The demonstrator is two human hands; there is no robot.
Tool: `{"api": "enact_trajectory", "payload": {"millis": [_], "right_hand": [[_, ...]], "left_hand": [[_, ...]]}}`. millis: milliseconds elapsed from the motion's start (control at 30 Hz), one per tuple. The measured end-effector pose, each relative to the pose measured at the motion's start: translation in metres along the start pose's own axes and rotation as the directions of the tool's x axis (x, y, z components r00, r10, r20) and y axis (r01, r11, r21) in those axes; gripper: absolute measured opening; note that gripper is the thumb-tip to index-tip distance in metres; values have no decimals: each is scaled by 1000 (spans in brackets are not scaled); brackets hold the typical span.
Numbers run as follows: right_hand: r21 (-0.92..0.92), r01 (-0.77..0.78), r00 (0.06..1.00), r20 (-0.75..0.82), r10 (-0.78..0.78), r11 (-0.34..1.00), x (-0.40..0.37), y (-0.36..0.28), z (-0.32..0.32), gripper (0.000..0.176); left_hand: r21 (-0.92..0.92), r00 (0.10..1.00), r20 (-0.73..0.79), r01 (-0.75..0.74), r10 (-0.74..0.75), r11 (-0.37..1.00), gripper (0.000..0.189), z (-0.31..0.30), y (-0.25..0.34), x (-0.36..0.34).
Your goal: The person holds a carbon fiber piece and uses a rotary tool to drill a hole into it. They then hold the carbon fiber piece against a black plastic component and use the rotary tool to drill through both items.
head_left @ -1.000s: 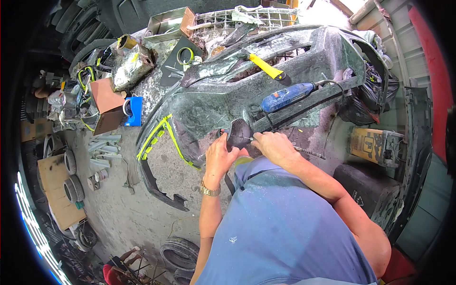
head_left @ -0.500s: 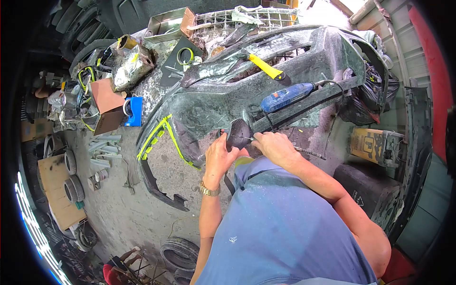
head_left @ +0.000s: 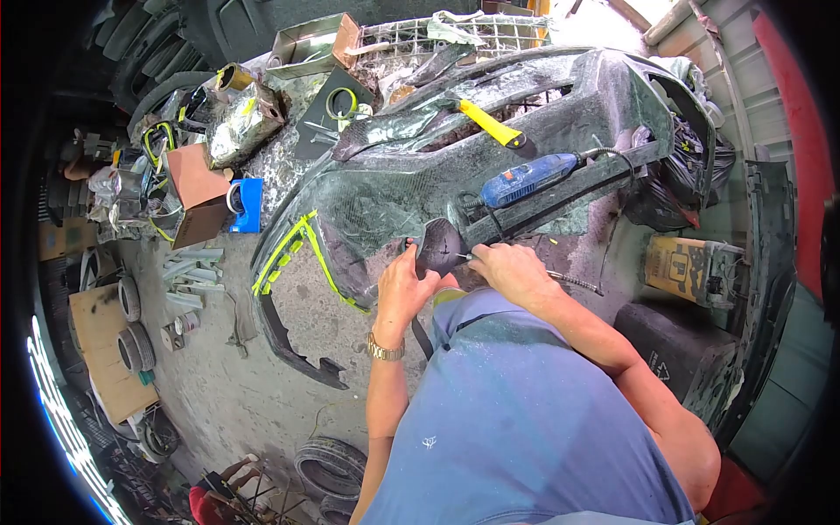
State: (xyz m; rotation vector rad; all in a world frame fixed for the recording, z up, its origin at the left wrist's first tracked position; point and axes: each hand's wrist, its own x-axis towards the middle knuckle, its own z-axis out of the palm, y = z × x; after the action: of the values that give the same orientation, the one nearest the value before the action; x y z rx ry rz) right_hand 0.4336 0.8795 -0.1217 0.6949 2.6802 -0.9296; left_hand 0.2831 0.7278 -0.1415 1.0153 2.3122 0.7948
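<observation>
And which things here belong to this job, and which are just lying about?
In the job:
dark piece in the left hand
slim tool in the right hand
blue power tool, probably

Apparently just lying about:
yellow handle
green tape roll
tires

A small, dark, smooth-faced panel (head_left: pixel 440 243) is held by the left hand (head_left: pixel 402 293), just below the bumper's lower edge. A slim silver bit (head_left: pixel 464 255) in the right hand (head_left: pixel 509 271) points at its right side; contact is unclear. A blue rotary tool (head_left: pixel 529 179) lies slanted on the dusty, dark, woven-surfaced bumper (head_left: pixel 385 197), near that lower edge.
</observation>
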Motion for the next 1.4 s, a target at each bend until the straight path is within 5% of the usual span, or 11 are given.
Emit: {"api": "enact_trajectory", "payload": {"millis": [300,367,500,600,667,867,967,1400], "right_hand": [[116,-12,996,-83,21,993,-8,9,-5,29],[137,-24,998,-59,33,990,-7,10,-13,28],[166,-11,997,-78,24,986,-6,17,-13,26],[119,-2,999,-39,7,993,-2,13,-18,25],[103,35,998,-57,-30,994,2,13,-15,25],[0,134,988,-78,-133,991,14,9,-15,25],[-49,138,989,-42,-140,989,20,4,-18,26],[-135,135,989,-35,-141,982,30,-3,-17,28]], "left_hand": [[-224,980,134,175,-147,959,41,4,-13,-7],[-605,996,40,89,-82,791,38,22,-37,-10],[-765,989,100,146,-108,627,36,24,-43,-8],[-665,984,99,177,-149,726,40,18,-36,-5],[-403,996,33,94,-88,910,45,11,-28,-2],[-31,971,146,199,-192,980,37,-10,-5,8],[-81,998,55,29,-25,996,38,-6,-8,9],[-10,1000,5,5,-5,1000,35,-4,-9,8]]}}
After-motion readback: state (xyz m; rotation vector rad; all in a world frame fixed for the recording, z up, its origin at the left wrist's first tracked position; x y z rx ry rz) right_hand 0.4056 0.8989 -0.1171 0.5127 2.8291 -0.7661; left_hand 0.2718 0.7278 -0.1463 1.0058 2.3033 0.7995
